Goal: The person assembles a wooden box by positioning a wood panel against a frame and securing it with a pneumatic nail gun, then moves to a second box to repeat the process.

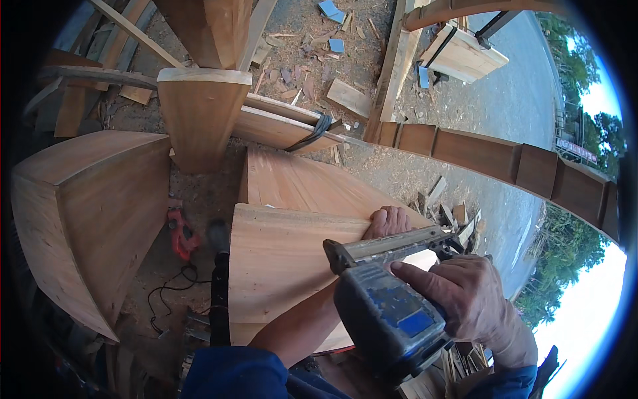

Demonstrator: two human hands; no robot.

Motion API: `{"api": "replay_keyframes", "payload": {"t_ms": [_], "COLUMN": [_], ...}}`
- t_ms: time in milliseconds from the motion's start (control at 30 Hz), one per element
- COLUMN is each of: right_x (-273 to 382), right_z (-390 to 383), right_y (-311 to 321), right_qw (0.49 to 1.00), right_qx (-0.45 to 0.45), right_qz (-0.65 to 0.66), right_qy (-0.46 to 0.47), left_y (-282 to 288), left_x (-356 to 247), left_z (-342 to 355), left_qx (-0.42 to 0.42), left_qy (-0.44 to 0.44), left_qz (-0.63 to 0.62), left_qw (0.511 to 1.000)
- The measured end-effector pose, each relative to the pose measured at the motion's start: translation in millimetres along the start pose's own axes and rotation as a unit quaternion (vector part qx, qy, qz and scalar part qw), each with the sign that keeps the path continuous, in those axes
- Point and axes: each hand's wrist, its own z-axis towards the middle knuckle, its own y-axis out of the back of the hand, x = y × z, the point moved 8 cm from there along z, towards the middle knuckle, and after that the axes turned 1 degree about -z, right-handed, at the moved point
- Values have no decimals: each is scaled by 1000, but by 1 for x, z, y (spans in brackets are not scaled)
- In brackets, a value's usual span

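Note:
In my right hand is a dark, worn pneumatic nail gun with a scuffed blue patch on its body. My fingers wrap its grip, and its long magazine lies across the upper right of a pale wooden panel. Reaching under the tool, my left hand curls its fingers over the panel's far edge. Behind this panel, a second wide wooden board meets it at an angle. The tool hides part of my left wrist and of the panel.
A red corded power tool lies on the ground to the left, beside a large curved wooden piece. A tapered wooden post stands ahead. A curved, segmented wooden beam spans the right. Wood scraps litter the ground.

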Motion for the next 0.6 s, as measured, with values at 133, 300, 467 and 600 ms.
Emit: {"api": "replay_keyframes", "payload": {"t_ms": [133, 300, 467, 600], "right_x": [19, 15, 8, 7], "right_z": [28, 50, 58, 53], "right_y": [-22, -24, -33, -34], "right_qw": [995, 998, 998, 999], "right_qx": [-12, -25, 41, -12], "right_qz": [-80, -24, -33, -12], "right_qy": [56, 54, 22, 34], "left_y": [1, 11, 15, 19], "left_x": [-2, -1, -2, -1], "left_z": [-4, -13, -23, -20], "left_qx": [-4, -1, -1, -6], "left_qy": [-12, -19, -14, -8], "left_qz": [23, 23, 19, 15], "left_qw": [1000, 1000, 1000, 1000]}}
